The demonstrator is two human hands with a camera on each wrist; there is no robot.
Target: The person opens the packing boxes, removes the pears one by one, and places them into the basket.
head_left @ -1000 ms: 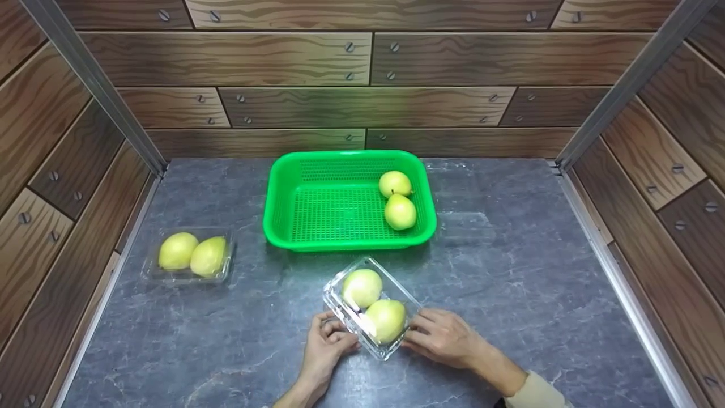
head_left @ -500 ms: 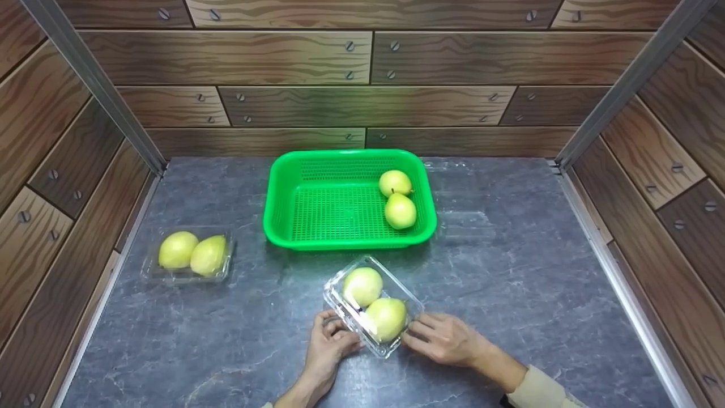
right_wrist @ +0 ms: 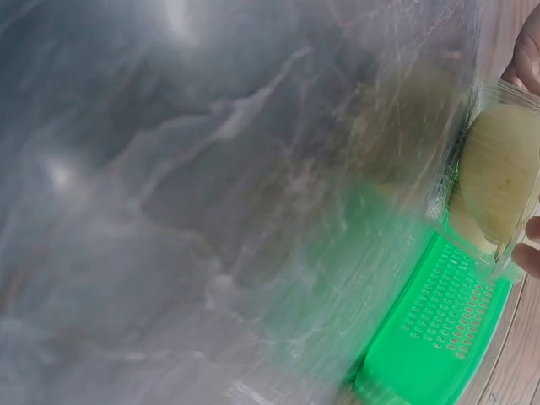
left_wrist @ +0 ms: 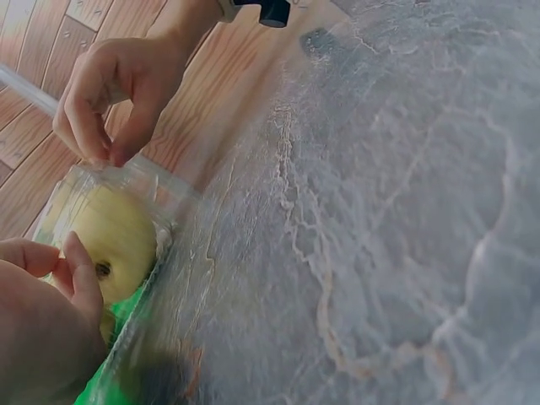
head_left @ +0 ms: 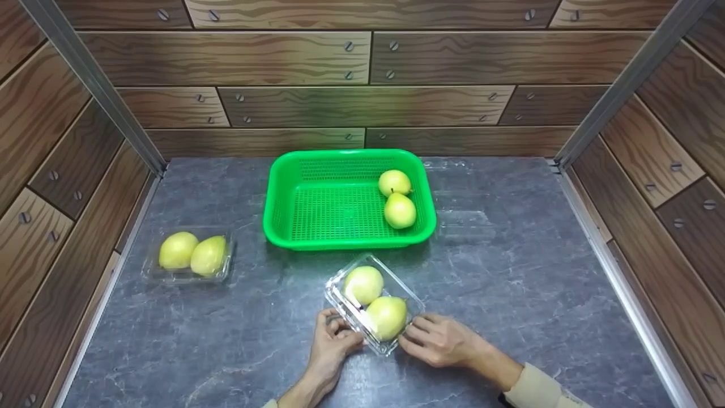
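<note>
A clear plastic clamshell box [head_left: 410,290] with two yellow-green pears [head_left: 387,317] inside lies turned at an angle in front of the person in the head view. At its near left side, my left hand [head_left: 331,347] pinches the edge between thumb and fingers. My right hand [head_left: 442,340] grips the near right side with curled fingers. The left wrist view shows the right hand [left_wrist: 126,93] pinching the box's rim above a pear [left_wrist: 118,240], opposite the left hand [left_wrist: 51,321]. In the right wrist view, the box [right_wrist: 506,110] is partly cut off at the edge.
Behind the box stands a green basket [head_left: 348,245] with two pears [head_left: 400,211] at its right end. Another clear box with two pears [head_left: 179,250] lies to the left. Clear plastic pieces [head_left: 464,224] lie right of the basket. Wood-patterned walls [head_left: 362,107] enclose the grey tabletop [head_left: 198,340].
The box has shifted very slightly away from the person, and the left hand has moved a little with it. The right hand's fingers have shifted slightly along the box's near right side.
</note>
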